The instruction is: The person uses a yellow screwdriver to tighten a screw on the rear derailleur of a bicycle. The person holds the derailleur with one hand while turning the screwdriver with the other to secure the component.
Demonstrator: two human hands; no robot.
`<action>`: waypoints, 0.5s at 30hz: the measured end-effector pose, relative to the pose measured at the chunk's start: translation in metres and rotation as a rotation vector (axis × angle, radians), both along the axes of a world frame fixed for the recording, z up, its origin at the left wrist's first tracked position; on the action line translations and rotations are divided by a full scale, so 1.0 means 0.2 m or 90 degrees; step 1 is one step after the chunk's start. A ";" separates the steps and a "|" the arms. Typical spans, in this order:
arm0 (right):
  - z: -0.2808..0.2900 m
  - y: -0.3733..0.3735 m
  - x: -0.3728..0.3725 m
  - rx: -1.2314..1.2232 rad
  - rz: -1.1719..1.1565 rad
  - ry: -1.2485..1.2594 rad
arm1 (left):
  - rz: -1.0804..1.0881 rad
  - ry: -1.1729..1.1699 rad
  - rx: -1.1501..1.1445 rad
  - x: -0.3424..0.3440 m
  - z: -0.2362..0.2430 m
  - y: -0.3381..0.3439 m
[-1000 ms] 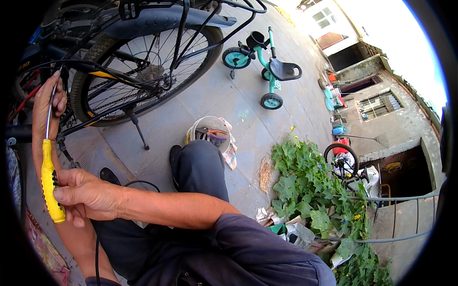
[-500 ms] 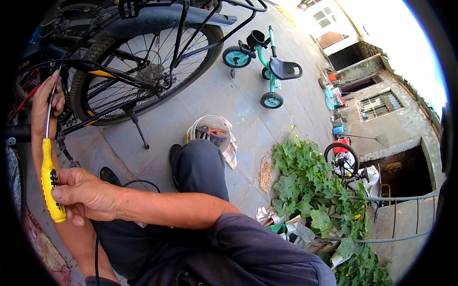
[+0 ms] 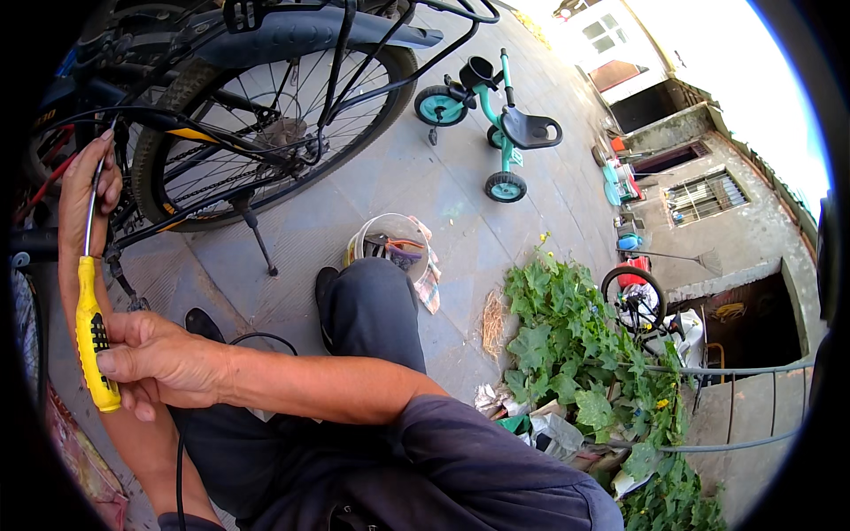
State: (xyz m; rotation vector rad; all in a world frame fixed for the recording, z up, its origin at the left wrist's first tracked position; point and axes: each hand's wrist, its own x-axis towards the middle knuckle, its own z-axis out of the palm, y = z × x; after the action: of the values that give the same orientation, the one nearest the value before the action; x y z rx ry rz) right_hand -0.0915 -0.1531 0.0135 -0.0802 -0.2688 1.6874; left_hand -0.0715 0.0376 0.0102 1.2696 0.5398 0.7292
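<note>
Nearest, the person's dark trousers (image 3: 372, 310) fill the lower middle, one knee raised. Out to the left, the right hand (image 3: 168, 361) pinches the yellow handle of a screwdriver (image 3: 93, 332) between thumb and fingers, the tool standing nearly upright in the view with its shaft pointing away from the person. Beyond it the left hand (image 3: 91, 181) is raised with fingers partly curled beside the shaft's far end, fingertips close to the dark frame of a bicycle (image 3: 279, 140); whether they grip the shaft or touch the frame cannot be told. The bicycle's kickstand (image 3: 256, 237) angles down to the paving. Past the knee sits a clear bucket (image 3: 358, 241) with tools (image 3: 403, 250) inside, a checked cloth (image 3: 429, 288) beside it. To the right spreads a leafy plant (image 3: 553, 336); farther off stand a turquoise tricycle (image 3: 505, 133) and, beyond, a grey building (image 3: 753, 234) with a barred window (image 3: 706, 195).
</note>
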 end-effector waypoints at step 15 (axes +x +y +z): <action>0.00 -0.02 0.01 -0.018 -0.035 -0.026 | -0.016 -0.011 -0.021 0.03 0.00 -0.04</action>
State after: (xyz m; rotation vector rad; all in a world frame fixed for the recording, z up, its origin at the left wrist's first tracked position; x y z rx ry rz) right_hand -0.0903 -0.1564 0.0128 -0.1412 -0.2710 1.6369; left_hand -0.0656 0.0297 0.0095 1.2356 0.5192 0.7070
